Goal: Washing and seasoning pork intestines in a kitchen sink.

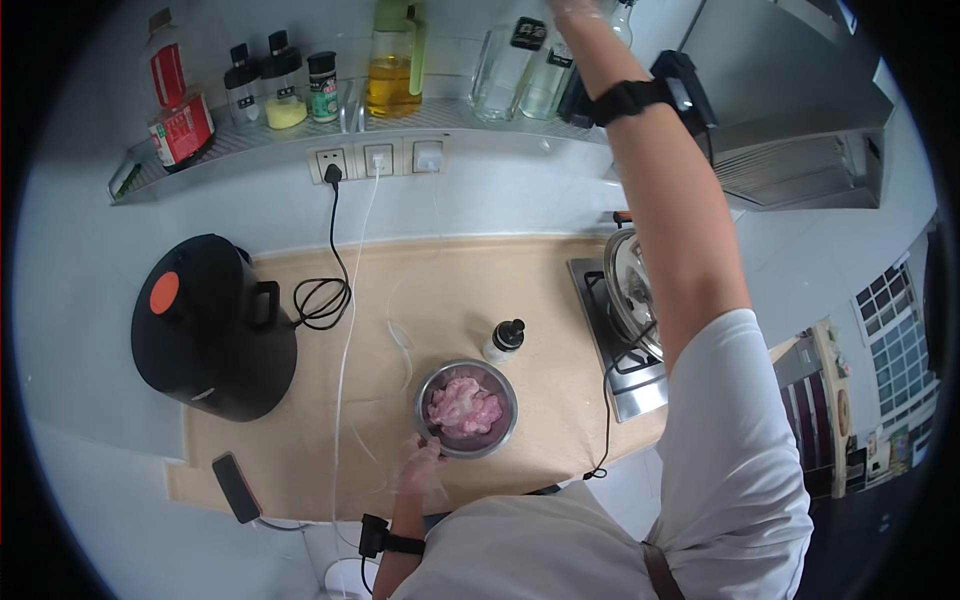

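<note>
Pieces of raw pink meat point(463, 407) lie in a round stainless steel bowl point(512, 427) on the counter. My left hand point(420, 456), in a clear plastic glove, has its fingers at the bowl's lower left rim; whether it grips the rim is unclear. My right arm is stretched up to the wall shelf, and my right hand point(576, 7) is cut off by the top edge, near the glass bottles, its fingers not visible. A small black-capped seasoning bottle point(504, 341) stands just behind the bowl.
A black appliance with an orange knob point(214, 330) and a phone point(235, 487) are at the left. Cables cross the wooden-toned counter point(450, 300). A lidded pan point(631, 285) sits on the gas hob point(641, 397) at right. An oil jug point(394, 82) and seasonings stand on the wall shelf point(442, 111).
</note>
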Action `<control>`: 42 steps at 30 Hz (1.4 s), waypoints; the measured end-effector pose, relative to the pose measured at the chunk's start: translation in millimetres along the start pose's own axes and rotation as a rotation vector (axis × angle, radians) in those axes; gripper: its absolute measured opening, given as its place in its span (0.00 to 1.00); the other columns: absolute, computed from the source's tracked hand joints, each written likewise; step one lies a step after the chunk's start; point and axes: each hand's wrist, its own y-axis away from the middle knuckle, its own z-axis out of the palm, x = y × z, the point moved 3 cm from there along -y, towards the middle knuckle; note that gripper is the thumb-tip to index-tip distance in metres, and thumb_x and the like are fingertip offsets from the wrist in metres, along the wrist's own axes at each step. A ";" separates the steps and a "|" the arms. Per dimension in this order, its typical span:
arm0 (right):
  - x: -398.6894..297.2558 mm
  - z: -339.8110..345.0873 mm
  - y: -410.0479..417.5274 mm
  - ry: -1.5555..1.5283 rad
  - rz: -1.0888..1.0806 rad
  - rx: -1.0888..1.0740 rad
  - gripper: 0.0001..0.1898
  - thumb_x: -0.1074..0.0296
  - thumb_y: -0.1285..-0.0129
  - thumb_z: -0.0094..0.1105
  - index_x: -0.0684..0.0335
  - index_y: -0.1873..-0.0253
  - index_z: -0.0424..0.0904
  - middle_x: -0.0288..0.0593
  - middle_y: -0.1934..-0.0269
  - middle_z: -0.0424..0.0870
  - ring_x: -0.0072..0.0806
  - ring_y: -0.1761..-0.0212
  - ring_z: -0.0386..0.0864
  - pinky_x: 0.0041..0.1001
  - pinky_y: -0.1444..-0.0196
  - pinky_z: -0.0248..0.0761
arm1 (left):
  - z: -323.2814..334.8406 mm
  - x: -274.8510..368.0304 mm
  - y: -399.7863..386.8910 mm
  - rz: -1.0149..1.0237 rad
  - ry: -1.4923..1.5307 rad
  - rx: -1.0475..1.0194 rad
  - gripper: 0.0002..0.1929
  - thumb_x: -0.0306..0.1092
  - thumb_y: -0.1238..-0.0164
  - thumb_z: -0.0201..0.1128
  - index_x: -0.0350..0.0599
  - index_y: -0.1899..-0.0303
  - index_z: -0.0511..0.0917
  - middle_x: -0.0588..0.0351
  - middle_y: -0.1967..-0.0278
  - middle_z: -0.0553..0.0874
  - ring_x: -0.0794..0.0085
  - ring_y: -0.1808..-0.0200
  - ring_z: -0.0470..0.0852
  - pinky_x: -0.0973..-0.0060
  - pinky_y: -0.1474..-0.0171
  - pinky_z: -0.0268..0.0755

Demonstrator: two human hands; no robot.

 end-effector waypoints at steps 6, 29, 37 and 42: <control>31.6 60.7 0.2 0.007 0.053 0.027 0.23 0.52 0.33 0.54 0.70 0.48 0.75 0.62 0.47 0.77 0.54 0.42 0.74 0.41 0.41 0.67 | 6.5 -2.4 0.0 -0.024 -0.059 0.021 0.16 0.37 0.29 0.56 0.33 0.50 0.71 0.53 0.63 0.81 0.69 0.61 0.82 0.71 0.58 0.79; 152.7 -166.8 594.2 0.333 0.166 -1.372 0.20 0.71 0.40 0.51 0.63 0.42 0.72 0.57 0.56 0.82 0.47 0.57 0.83 0.44 0.59 0.75 | 100.8 1.8 57.7 0.231 -0.374 -0.253 0.08 0.32 0.40 0.61 0.37 0.73 0.77 0.65 0.79 0.74 0.82 0.78 0.67 0.72 0.76 0.62; 189.4 -387.3 598.9 0.481 0.295 -0.900 0.20 0.65 0.44 0.60 0.62 0.45 0.77 0.62 0.51 0.78 0.46 0.52 0.81 0.39 0.54 0.75 | 253.8 -59.0 136.3 0.107 -0.622 -0.566 0.09 0.31 0.45 0.63 0.33 0.73 0.78 0.56 0.82 0.77 0.77 0.79 0.70 0.66 0.74 0.64; 268.3 -492.3 698.8 0.474 0.687 -1.102 0.18 0.67 0.49 0.63 0.56 0.50 0.79 0.59 0.61 0.82 0.50 0.60 0.82 0.39 0.59 0.75 | 372.2 -141.4 194.9 0.201 -0.702 -0.762 0.09 0.31 0.45 0.63 0.33 0.75 0.77 0.55 0.84 0.75 0.77 0.79 0.69 0.66 0.75 0.63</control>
